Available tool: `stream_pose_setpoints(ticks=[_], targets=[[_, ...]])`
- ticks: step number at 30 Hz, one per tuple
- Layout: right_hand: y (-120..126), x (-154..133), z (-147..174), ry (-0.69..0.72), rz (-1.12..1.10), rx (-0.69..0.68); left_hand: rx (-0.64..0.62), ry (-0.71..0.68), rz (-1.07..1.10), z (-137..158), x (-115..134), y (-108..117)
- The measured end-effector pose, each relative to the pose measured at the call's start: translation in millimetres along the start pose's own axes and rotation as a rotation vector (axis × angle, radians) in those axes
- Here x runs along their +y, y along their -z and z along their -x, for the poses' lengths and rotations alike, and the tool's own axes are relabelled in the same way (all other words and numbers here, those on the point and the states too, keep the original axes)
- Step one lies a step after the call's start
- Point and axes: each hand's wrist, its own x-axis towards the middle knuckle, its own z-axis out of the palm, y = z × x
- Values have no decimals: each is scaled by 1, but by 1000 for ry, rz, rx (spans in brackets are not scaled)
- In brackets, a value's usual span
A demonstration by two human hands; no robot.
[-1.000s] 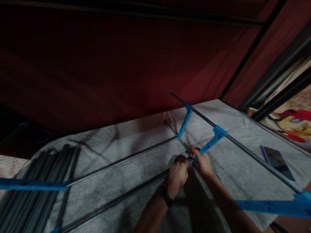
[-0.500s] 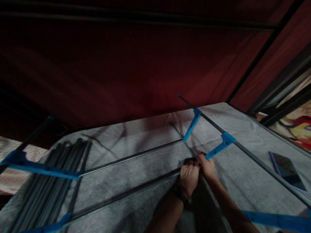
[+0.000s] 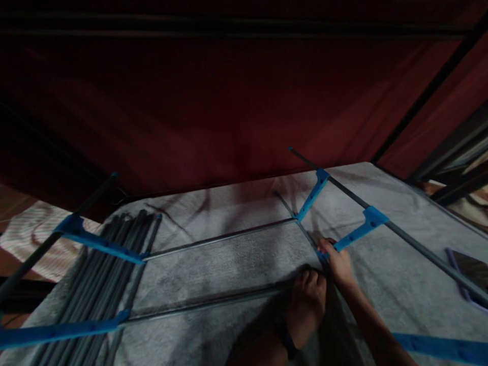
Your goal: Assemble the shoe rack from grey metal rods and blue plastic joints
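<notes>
My left hand (image 3: 309, 295), with a dark band at the wrist, is closed around the right end of the nearer grey cross tube (image 3: 213, 303). Its fingers hide that end. Just beyond and to the right, my right hand (image 3: 338, 260) grips the lower end of a blue plastic bracket (image 3: 358, 236), where it meets a thin grey tube (image 3: 285, 204). The bracket's upper end sits on a long grey pole (image 3: 415, 246). A second blue bracket (image 3: 310, 197) farther back joins the same pole to the far cross tube (image 3: 224, 237).
On the left, blue brackets (image 3: 102, 245) join another pole (image 3: 32, 262) to the cross tubes. Several loose grey tubes (image 3: 95, 284) lie beneath them. A phone (image 3: 470, 274) rests on the grey mat (image 3: 221, 269) at right. Red panels (image 3: 229, 112) rise behind.
My left hand has drawn back toward me with the tube end, apart from my right hand. My right hand stays on the bracket. The whole view has shifted slightly.
</notes>
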Motion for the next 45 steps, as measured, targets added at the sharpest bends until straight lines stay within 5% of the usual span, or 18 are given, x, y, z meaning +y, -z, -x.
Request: stream_pose_setpoints(ticks=[4,9,12,17,21,32,45], targets=[[0,0,5,-23,57,80,26,140,107,5,-23,36],[-4,1,8,-61,88,108,143,371,3,-17,-93,100],[-4,1,6,-72,115,90,188,351,-75,-40,-132,122],[-1,4,11,-79,121,6,-22,174,-95,-73,-160,112],[-6,12,18,-77,141,38,-98,183,-127,-85,-165,96],[-20,26,21,9,104,103,-81,216,-175,-87,-158,90],[-27,16,23,-76,87,116,-67,211,-128,-88,-157,90]])
